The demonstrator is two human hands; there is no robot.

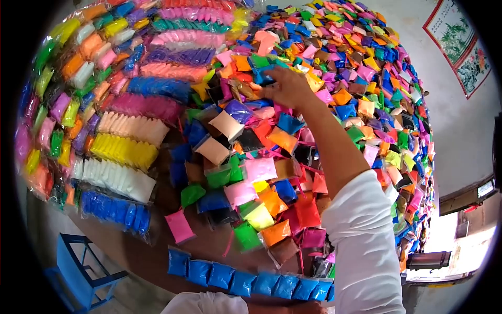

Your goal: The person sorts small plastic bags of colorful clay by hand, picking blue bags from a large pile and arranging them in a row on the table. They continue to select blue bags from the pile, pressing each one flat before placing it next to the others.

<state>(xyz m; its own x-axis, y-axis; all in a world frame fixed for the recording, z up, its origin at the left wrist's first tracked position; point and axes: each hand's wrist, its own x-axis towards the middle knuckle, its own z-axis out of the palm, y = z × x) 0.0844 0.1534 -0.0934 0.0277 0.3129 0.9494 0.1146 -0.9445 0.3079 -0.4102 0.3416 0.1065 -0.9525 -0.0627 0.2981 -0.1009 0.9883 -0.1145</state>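
My right hand (pixel 290 89) reaches far forward over a big heap of small coloured packets, thumb and fingers spread apart. Its fingertips are right at a blue packet (pixel 263 75), with brown packets (pixel 246 90) just below them. Along the near table edge runs a row of blue packets (pixel 242 283), laid side by side and slightly overlapping. At the bottom edge of the view, my left hand (pixel 315 307) is mostly cut off, close to the right end of that row; its fingers are hidden.
Bagged rows of one-colour packets, such as yellow (pixel 124 152) and white (pixel 117 179), are stacked on the left. A lone pink packet (pixel 179 226) lies on the brown table (pixel 157 261). A blue stool (pixel 86 269) stands lower left. Loose packets (pixel 366 68) rise high behind.
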